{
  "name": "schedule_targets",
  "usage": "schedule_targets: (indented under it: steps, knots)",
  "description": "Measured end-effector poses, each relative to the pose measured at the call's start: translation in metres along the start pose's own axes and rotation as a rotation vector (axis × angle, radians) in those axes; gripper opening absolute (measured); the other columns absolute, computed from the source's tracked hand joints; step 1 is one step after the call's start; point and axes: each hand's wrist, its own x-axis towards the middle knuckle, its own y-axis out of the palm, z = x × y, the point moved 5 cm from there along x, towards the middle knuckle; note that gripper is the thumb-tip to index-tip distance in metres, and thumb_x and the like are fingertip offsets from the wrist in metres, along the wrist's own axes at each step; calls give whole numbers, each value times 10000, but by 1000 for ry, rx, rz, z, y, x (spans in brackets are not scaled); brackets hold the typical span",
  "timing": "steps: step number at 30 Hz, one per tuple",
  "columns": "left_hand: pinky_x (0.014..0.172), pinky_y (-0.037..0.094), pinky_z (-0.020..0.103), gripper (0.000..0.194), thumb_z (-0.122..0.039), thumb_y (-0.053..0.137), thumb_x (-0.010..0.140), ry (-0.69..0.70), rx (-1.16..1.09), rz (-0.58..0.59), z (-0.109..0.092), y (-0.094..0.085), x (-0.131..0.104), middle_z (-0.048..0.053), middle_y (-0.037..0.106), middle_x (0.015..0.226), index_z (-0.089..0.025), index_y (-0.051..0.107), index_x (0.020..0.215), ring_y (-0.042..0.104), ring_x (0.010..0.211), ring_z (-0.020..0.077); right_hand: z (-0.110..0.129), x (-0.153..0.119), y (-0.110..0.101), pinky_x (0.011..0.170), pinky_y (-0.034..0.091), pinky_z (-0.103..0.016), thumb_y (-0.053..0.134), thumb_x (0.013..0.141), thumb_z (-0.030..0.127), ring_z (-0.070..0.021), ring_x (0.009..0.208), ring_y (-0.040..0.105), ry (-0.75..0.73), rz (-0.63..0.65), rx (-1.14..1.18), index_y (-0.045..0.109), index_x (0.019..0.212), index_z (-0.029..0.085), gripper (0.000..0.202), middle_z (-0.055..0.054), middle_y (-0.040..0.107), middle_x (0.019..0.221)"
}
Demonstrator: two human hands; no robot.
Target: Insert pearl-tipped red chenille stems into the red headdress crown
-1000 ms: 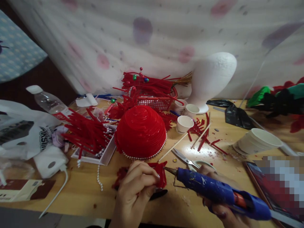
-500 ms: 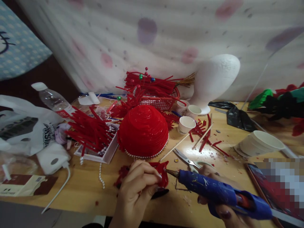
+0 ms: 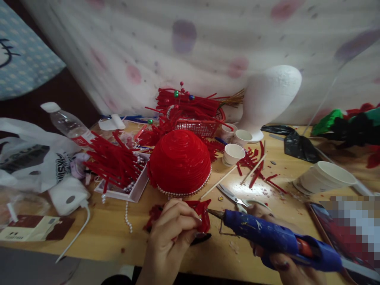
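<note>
My left hand (image 3: 172,229) pinches a red fuzzy piece (image 3: 204,215) that looks bent from pipe cleaners; the fingers hide part of it. In my right hand (image 3: 279,253) is a blue glue gun (image 3: 264,233), its metal nozzle pointing left and touching or almost touching the piece's right edge. A white glue stick (image 3: 360,271) sticks out of the gun's back end. Just beyond my left hand sits a red dome-shaped cap (image 3: 181,162), edged with a string of small pearls. Scissors (image 3: 233,196) lie behind the gun, partly covered by my right hand.
Red pipe cleaners (image 3: 115,158) and pearl strings fill a white box (image 3: 136,192) on the left. Behind the cap stands a red basket (image 3: 197,128) of more stems. Paper cups (image 3: 233,154), a white foam head (image 3: 270,99) and a phone (image 3: 319,221) are at the right.
Both hands hold nearly the same pose, with the glue gun's nozzle still at the red piece. The whole view has shifted very slightly.
</note>
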Motion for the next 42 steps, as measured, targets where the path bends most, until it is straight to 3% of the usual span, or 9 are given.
schedule_targets:
  steps: [8, 13, 24, 27, 29, 32, 34, 39, 42]
  knots:
    - [733, 498, 246, 123, -215, 620, 876, -53, -6, -106, 0, 1, 0, 24, 653, 771, -198, 651, 758, 600, 791, 156, 8, -3, 0, 551, 410, -332, 436, 825, 723, -218, 596, 567, 48, -46, 47, 615, 612, 239, 558, -35, 579, 614]
    - [719, 514, 246, 138, -240, 627, 873, -82, 0, -142, 0, 1, -2, 28, 668, 755, -200, 668, 747, 614, 782, 159, 6, -7, 3, 570, 438, -331, 457, 789, 755, -225, 626, 563, 99, 40, 46, 635, 654, 245, 557, -40, 566, 651]
    - [718, 522, 233, 138, -265, 660, 848, -89, 16, -161, 1, 1, -2, 20, 676, 743, -198, 682, 730, 624, 757, 151, -5, -8, 3, 670, 478, -356, 403, 853, 694, -226, 699, 584, 28, 201, 116, 640, 702, 224, 548, -42, 577, 704]
    - [661, 520, 220, 145, -248, 660, 843, -82, 68, -146, 3, 1, -3, 23, 673, 728, -193, 681, 711, 623, 727, 150, -11, -14, -4, 658, 495, -352, 457, 845, 657, -222, 682, 592, 4, 115, 62, 632, 735, 211, 491, -42, 587, 712]
    - [646, 520, 209, 121, -216, 665, 833, -86, 98, -157, 6, 0, -5, 19, 677, 740, -197, 684, 715, 626, 722, 145, -23, -20, -12, 623, 496, -325, 498, 869, 557, -215, 682, 607, 62, -11, -19, 639, 805, 210, 380, -42, 615, 740]
    - [645, 520, 198, 92, -178, 674, 816, -93, 88, -168, 10, -2, -7, 2, 678, 747, -213, 696, 734, 628, 717, 134, -49, -35, -38, 622, 494, -315, 523, 880, 493, -227, 727, 640, 314, -347, -249, 644, 931, 214, 309, -44, 666, 798]
    - [620, 515, 196, 80, -173, 686, 803, -81, 52, -151, 10, 0, -7, -6, 671, 716, -222, 707, 744, 622, 689, 131, -62, -43, -54, 656, 496, -341, 531, 852, 545, -255, 763, 649, 446, -478, -398, 648, 940, 213, 362, -57, 684, 814]
    - [584, 516, 206, 62, -199, 708, 788, -86, -22, -153, 7, 6, -6, -14, 653, 642, -239, 737, 750, 609, 624, 132, -86, -46, -71, 641, 494, -371, 493, 823, 603, -268, 715, 633, 529, -380, -596, 636, 786, 206, 424, -82, 667, 754]
    - [517, 520, 191, 56, -227, 723, 775, -183, -64, -174, 10, 9, -5, -6, 661, 619, -229, 754, 729, 614, 568, 127, -98, -51, -74, 619, 487, -387, 475, 799, 636, -288, 726, 626, 552, -365, -690, 619, 760, 201, 459, -105, 651, 751]
